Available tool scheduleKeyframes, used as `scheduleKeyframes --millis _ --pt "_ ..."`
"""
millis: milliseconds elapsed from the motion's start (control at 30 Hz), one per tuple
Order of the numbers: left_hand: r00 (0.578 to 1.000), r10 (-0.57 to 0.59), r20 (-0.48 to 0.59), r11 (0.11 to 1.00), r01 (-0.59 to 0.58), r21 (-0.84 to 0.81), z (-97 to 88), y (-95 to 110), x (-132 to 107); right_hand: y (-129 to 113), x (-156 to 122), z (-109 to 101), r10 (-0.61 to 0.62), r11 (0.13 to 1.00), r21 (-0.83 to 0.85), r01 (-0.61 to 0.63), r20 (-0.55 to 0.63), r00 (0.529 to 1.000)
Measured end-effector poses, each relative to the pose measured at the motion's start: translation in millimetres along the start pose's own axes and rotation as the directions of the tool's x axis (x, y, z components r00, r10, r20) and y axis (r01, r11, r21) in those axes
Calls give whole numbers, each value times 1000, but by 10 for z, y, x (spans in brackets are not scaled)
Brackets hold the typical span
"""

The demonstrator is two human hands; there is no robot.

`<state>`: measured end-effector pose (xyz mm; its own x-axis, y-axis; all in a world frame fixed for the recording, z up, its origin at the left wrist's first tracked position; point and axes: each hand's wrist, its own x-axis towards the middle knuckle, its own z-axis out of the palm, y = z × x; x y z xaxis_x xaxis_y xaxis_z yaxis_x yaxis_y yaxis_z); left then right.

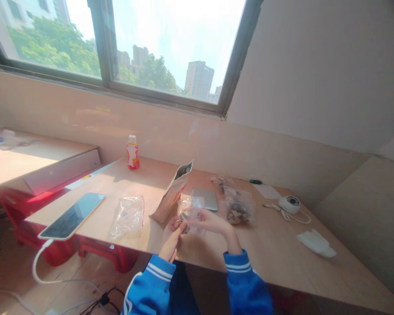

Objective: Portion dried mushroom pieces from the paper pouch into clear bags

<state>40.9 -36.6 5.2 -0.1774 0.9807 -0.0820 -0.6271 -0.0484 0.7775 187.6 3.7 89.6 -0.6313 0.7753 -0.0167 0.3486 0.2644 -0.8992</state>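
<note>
Both my hands meet over the near edge of the wooden table [272,249]. My left hand [171,239] and my right hand [210,222] pinch a small clear plastic bag [191,207] with dark bits inside, held between them. Just behind the bag stands an open kraft paper pouch [173,192], leaning to the right. Blue sleeves with white stripes cover both my forearms.
A clear bag [128,216] lies left of the pouch. A phone [72,215] on a white cable rests at the table's left corner. A filled clear bag [238,211], a grey flat device [206,197], a small white camera [289,204], a white cloth [315,243] and a drink bottle [133,152] stand around.
</note>
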Motion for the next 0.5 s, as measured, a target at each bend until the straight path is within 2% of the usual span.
scheduleKeyframes --millis 133,233,400,500 --pt "997 -31 -76 999 34 40 1 19 -22 46 -11 15 41 998 46 -41 5 999" --pt "989 -96 -113 995 97 4 20 96 -65 53 -27 18 78 996 45 -76 -51 996" --pt "993 -114 12 993 114 -30 43 185 -99 57 -60 30 82 995 66 -71 -172 982" --pt "995 -101 -3 995 101 -17 34 149 -69 78 -58 54 89 991 115 -66 -204 975"
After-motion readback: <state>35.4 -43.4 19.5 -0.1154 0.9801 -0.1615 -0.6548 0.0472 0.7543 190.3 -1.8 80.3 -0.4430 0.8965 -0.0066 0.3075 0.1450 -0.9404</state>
